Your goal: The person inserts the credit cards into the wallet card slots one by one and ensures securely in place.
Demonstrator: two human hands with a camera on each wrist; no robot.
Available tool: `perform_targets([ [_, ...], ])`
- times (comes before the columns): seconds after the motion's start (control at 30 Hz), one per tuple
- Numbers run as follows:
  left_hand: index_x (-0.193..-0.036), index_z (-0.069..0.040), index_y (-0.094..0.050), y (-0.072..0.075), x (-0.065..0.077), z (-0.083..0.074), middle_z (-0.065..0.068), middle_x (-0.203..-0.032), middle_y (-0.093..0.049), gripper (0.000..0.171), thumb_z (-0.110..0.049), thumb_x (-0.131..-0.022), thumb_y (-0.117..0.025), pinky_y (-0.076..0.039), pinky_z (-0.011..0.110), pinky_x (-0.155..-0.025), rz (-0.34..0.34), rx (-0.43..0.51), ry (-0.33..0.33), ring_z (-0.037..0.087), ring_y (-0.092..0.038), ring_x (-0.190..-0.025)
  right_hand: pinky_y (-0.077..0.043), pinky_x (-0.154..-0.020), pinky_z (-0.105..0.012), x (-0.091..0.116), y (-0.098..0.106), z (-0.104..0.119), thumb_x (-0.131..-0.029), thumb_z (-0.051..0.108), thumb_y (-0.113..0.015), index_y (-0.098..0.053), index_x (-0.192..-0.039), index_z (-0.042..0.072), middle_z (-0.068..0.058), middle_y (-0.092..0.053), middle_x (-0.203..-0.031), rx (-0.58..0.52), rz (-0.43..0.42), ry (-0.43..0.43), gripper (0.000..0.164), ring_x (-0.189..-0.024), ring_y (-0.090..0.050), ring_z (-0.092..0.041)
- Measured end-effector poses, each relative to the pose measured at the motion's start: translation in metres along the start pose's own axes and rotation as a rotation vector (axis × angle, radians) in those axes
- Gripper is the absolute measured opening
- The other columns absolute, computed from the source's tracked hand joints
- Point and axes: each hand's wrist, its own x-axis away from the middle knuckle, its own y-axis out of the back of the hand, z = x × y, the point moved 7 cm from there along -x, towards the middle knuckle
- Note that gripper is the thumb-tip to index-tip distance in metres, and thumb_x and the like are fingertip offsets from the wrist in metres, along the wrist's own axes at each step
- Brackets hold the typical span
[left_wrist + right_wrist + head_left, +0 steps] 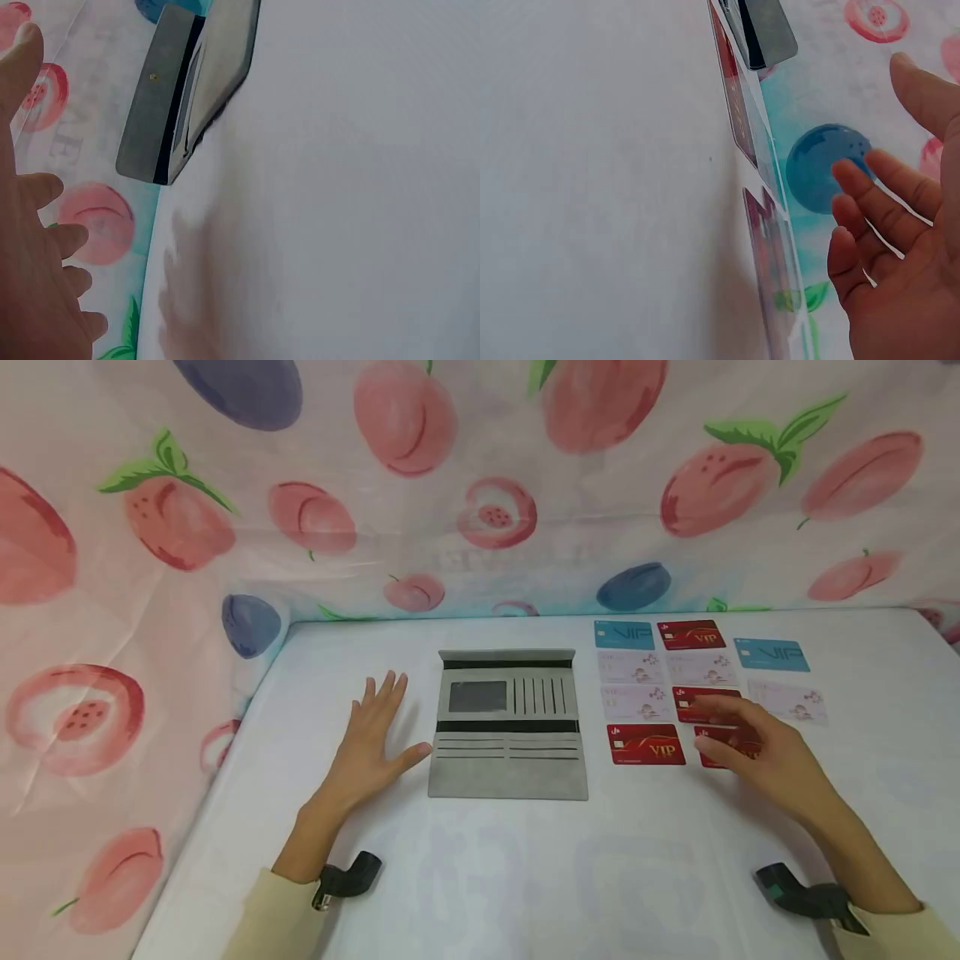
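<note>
An unfolded grey card wallet [507, 781] lies flat in the middle of the table, with card slots and a dark window inside. Just left of it, my left hand [367, 752] is spread, its thumb tip right at the wallet's edge. On the right, my right hand [780, 760] hovers with bent, parted fingers over two red VIP cards, one upper [686, 703] and one lower [708, 758], partly covering both. Nothing sits between its fingers in the right wrist view. Another red VIP card [647, 744] lies beside the lower one.
Behind the right hand are a red VIP card [692, 635], two blue VIP cards, one left [624, 635] and one right [772, 655], and several pale pink cards [632, 667] in rough rows. A fruit-print cloth [570, 527] rises along the white table's [510, 877] back edge.
</note>
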Motion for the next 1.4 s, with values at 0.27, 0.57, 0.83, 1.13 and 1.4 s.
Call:
perform_targets([
  [0.27, -0.154, -0.014, -0.016, -0.013, -0.010, 0.000, 0.010, -0.159, -0.013, 0.087, -0.043, -0.088, -0.065, -0.004, 0.058, -0.113, 0.039, 0.244, 0.022, 0.034, 0.000, -0.145, -0.054, -0.064, -0.021, -0.007, -0.013, -0.006, -0.089, 0.029, -0.069, -0.059, -0.127, 0.012, -0.012, -0.056, -0.121, -0.092, -0.002, -0.012, 0.043, -0.088, -0.053, -0.025],
  [0.57, -0.155, -0.022, -0.016, -0.032, -0.017, 0.000, 0.001, -0.159, -0.012, 0.089, -0.040, -0.086, -0.069, -0.014, 0.061, -0.110, 0.077, 0.333, 0.061, 0.021, -0.003, -0.146, -0.049, -0.056, -0.021, -0.009, -0.022, -0.015, -0.085, 0.036, -0.072, -0.062, -0.124, 0.012, -0.009, -0.055, -0.107, -0.084, -0.016, -0.068, 0.047, -0.086, -0.046, -0.025],
  [0.83, -0.154, -0.020, -0.021, -0.043, -0.018, 0.004, 0.007, -0.158, -0.018, 0.090, -0.037, -0.083, -0.074, -0.018, 0.053, -0.113, 0.103, 0.297, 0.028, 0.025, -0.014, -0.144, -0.038, -0.059, -0.022, -0.009, -0.030, -0.013, -0.083, 0.035, -0.075, -0.061, -0.125, 0.016, -0.006, -0.051, -0.104, -0.017, 0.000, -0.017, 0.048, -0.087, -0.041, -0.021],
  [1.13, -0.149, -0.007, -0.033, -0.052, -0.018, -0.006, 0.010, -0.155, -0.026, 0.090, -0.038, -0.078, -0.078, -0.012, 0.044, -0.116, 0.118, 0.092, -0.150, 0.029, -0.016, -0.143, -0.044, -0.069, -0.026, -0.010, -0.036, -0.009, -0.078, 0.028, -0.080, -0.062, -0.123, 0.016, -0.009, -0.054, -0.117, 0.017, 0.004, 0.053, 0.050, -0.095, -0.043, -0.023],
  [1.4, -0.144, -0.006, -0.043, -0.053, -0.021, -0.005, 0.011, -0.155, -0.026, 0.081, -0.038, -0.078, -0.078, -0.011, 0.044, -0.116, 0.120, 0.070, -0.154, 0.029, -0.016, -0.143, -0.049, -0.077, -0.047, -0.013, -0.036, -0.007, -0.075, 0.031, -0.082, -0.063, -0.122, 0.019, -0.012, -0.053, -0.125, 0.055, 0.004, 0.080, 0.052, -0.098, -0.046, -0.027],
])
